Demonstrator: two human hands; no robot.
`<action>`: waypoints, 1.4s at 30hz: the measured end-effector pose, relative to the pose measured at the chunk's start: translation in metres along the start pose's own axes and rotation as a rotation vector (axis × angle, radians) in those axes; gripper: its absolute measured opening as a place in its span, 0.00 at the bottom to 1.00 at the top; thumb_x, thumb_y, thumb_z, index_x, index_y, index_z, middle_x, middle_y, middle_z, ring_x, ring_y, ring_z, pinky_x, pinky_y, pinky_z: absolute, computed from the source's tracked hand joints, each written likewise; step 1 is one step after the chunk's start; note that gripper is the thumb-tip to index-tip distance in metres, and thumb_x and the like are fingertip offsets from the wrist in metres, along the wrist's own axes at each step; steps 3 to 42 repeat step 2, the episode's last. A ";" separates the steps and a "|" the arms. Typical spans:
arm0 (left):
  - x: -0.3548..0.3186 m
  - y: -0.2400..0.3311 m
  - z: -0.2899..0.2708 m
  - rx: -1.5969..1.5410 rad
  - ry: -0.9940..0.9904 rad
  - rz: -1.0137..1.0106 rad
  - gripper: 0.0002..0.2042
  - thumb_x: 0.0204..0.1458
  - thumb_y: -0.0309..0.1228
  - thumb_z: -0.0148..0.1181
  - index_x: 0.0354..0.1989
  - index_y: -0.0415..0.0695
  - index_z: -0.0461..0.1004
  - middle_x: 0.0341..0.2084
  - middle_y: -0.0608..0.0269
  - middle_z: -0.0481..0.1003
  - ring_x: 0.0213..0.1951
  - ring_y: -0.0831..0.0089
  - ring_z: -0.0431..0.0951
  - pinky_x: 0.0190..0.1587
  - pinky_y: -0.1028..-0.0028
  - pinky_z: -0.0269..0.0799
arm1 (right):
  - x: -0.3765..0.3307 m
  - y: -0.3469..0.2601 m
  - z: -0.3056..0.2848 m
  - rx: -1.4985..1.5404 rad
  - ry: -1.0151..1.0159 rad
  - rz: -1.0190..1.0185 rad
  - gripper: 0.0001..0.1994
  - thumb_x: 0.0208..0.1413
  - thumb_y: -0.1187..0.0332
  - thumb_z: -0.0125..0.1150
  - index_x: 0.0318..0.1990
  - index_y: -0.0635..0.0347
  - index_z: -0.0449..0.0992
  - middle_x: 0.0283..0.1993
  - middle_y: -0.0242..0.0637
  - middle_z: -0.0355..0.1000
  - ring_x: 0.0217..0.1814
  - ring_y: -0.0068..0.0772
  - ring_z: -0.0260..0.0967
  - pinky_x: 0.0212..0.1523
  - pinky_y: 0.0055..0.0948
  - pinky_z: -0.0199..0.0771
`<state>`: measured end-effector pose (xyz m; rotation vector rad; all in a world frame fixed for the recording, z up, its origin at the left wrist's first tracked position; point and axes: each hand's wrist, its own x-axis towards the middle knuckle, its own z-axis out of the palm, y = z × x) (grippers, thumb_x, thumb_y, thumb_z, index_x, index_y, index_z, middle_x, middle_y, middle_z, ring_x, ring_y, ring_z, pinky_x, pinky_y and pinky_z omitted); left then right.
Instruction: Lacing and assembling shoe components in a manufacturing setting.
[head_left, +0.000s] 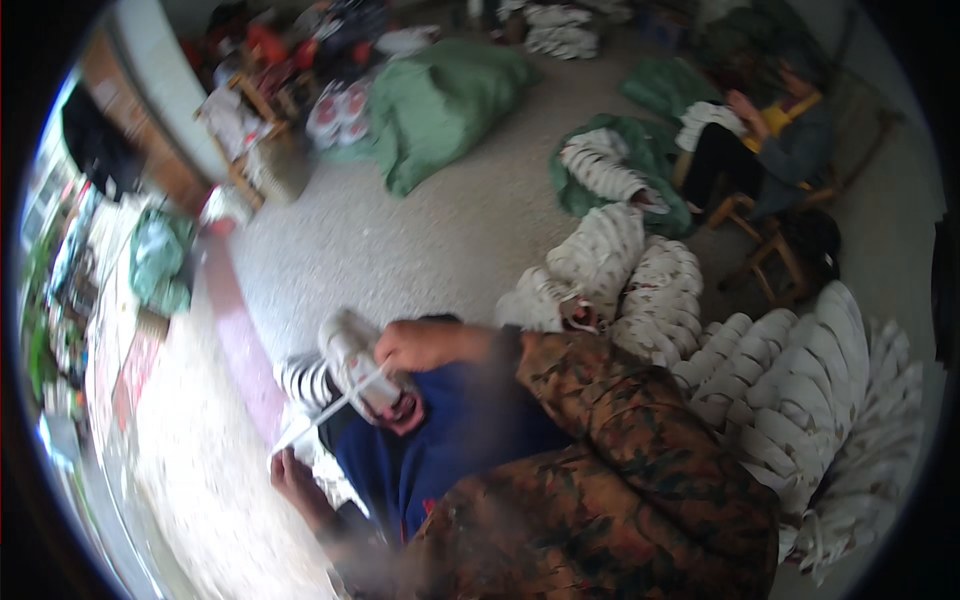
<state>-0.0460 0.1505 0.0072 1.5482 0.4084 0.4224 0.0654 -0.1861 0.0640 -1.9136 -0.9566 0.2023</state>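
On my lap, against a blue apron (pixel 470 415), rests a short bundle of nested white curved pieces that look like shoe uppers (pixel 350 350), with a reddish inside showing at its near end. A thin white cord (pixel 325 415) runs taut across the bundle. My right hand (pixel 425 345) is closed on the cord at the bundle's right side. Lower left, my left hand (pixel 298 482) pinches the cord's other stretch, away from the bundle. A striped white stack (pixel 305 380) sits just left of the bundle, partly hidden.
Long stacks of white pieces (pixel 790 390) lie along my right. Beyond them, more white pieces (pixel 605 165) lie on a green sack (pixel 665 205). A seated person (pixel 790 130) holds white pieces at far right. A large green sack (pixel 450 100) lies ahead, near a wooden chair (pixel 245 130).
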 end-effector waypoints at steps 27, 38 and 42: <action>0.001 0.001 -0.010 0.081 0.116 -0.023 0.09 0.54 0.31 0.55 0.22 0.45 0.69 0.12 0.80 0.54 0.14 0.89 0.50 0.16 0.81 0.41 | 0.022 0.003 0.036 0.108 -0.101 -0.007 0.06 0.43 0.69 0.61 0.24 0.62 0.77 0.24 0.44 0.74 0.30 0.31 0.74 0.35 0.30 0.71; 0.001 0.001 -0.010 0.081 0.116 -0.023 0.09 0.54 0.31 0.55 0.22 0.45 0.69 0.12 0.80 0.54 0.14 0.89 0.50 0.16 0.81 0.41 | 0.022 0.003 0.036 0.108 -0.101 -0.007 0.06 0.43 0.69 0.61 0.24 0.62 0.77 0.24 0.44 0.74 0.30 0.31 0.74 0.35 0.30 0.71; 0.001 0.001 -0.010 0.081 0.116 -0.023 0.09 0.54 0.31 0.55 0.22 0.45 0.69 0.12 0.80 0.54 0.14 0.89 0.50 0.16 0.81 0.41 | 0.022 0.003 0.036 0.108 -0.101 -0.007 0.06 0.43 0.69 0.61 0.24 0.62 0.77 0.24 0.44 0.74 0.30 0.31 0.74 0.35 0.30 0.71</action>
